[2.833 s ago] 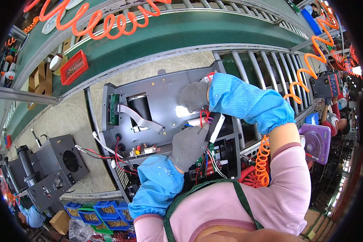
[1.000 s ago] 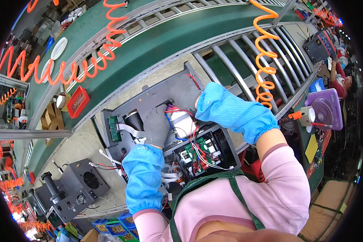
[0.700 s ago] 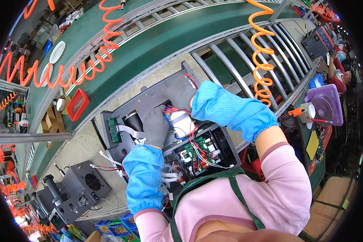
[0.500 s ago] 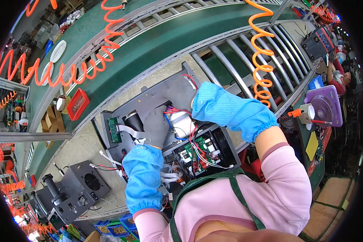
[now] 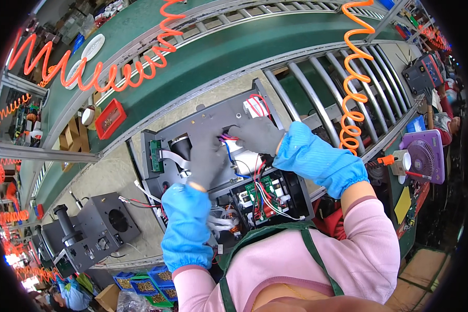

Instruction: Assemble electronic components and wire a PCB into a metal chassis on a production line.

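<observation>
My left hand [image 5: 207, 158] and my right hand [image 5: 259, 136], both in grey gloves with blue oversleeves, meet over an opened dark metal housing [image 5: 203, 120]. Between their fingertips runs a bundle of purple and red wires [image 5: 226, 138]; the fingers of both hands are closed at it, partly hidden by the gloves. Just below the right hand sits a white block-shaped part [image 5: 248, 162]. Beside the left hand are a black cylinder [image 5: 181, 145], a white ribbon cable [image 5: 172, 156] and a small green circuit board [image 5: 156, 156]. A larger circuit board [image 5: 265, 196] with loose wires lies nearer me.
Another dark metal assembly [image 5: 91, 229] stands on the bench at left. Beyond are a green conveyor [image 5: 192, 62], a roller track [image 5: 322, 83] and a red tray [image 5: 111, 119]. Coiled orange hoses [image 5: 352, 93] hang overhead. A purple fan [image 5: 422, 155] stands at right; blue bins [image 5: 143, 283] sit lower left.
My right hand has moved left from the housing's far right side to the purple and red wires beside my left hand. A white part at the far right corner now shows. The view has shifted slightly.
</observation>
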